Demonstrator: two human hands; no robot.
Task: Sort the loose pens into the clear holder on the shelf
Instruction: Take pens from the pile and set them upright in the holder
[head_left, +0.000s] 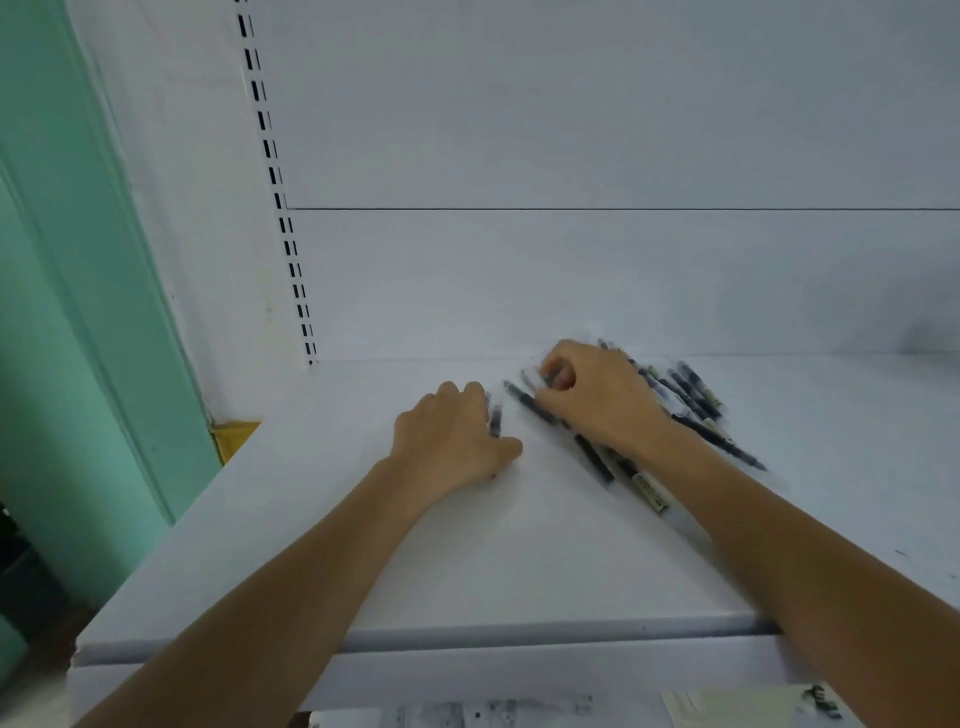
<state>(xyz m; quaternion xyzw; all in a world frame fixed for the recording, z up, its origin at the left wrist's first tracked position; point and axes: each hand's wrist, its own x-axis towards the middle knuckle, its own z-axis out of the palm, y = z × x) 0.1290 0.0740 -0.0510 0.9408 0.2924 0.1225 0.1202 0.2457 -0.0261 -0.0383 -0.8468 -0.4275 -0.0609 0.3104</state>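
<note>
Head view: slim dark pens

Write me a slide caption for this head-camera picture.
Right hand pinches among loose dark pens piled on a white shelf; left hand covers a stray pen.

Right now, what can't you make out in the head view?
All head view.
Clear holder: not distinguishable, blur and transparency.
Pen pile: count unclear, pens overlap, right hand covers part.
Right hand's grip: curled fingers hide what, if anything, they hold.
Dark pen: mostly under left hand.
Printed sheets: cut by bottom edge.
</note>
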